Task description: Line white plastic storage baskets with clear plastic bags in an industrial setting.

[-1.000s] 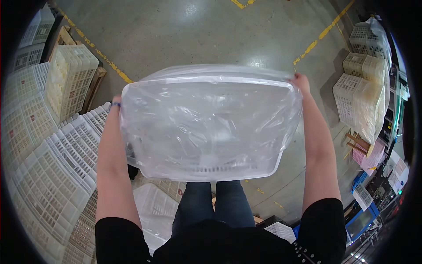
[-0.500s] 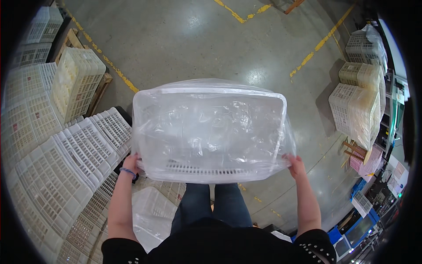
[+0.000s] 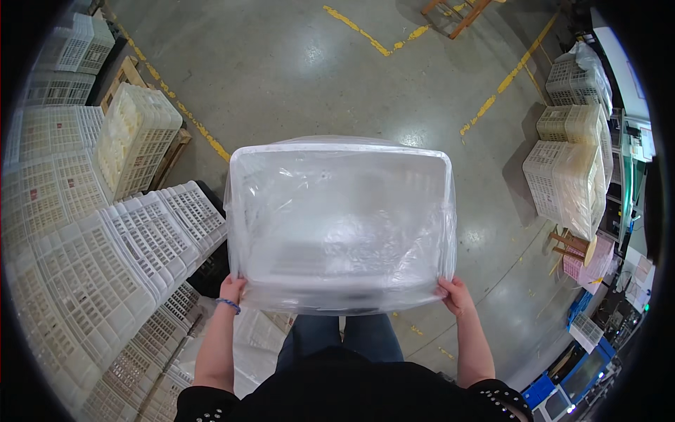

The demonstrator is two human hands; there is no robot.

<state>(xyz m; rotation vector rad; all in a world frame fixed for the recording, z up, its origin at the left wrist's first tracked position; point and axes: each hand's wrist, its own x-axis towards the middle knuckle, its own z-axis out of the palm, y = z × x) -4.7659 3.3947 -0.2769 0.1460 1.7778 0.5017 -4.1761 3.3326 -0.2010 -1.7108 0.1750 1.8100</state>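
A white plastic crate (image 3: 341, 148) is in front of my body, with a clear plastic bag (image 3: 344, 299) drawn over it. The film lies wrinkled and shiny across the crate's top and hangs past its near side. At the near left corner, my left hand (image 3: 232, 289), with a blue band at the wrist, has its fingers closed on the bag's edge. My right hand (image 3: 455, 294) pinches the film at the near right corner. What supports the crate from below is hidden.
Stacked white crates (image 3: 140, 243) crowd my left side, close to my left arm. Film-covered crates (image 3: 562, 176) and a wooden stool (image 3: 580, 246) stand on the right. Another wooden piece of furniture (image 3: 467, 17) is at the far edge. Yellow lines (image 3: 506, 81) mark the grey floor.
Both hands have come closer together and nearer to my body, bringing the film's near edge with them. The film now covers the crate's near-side slots more. The whole view has shifted slightly.
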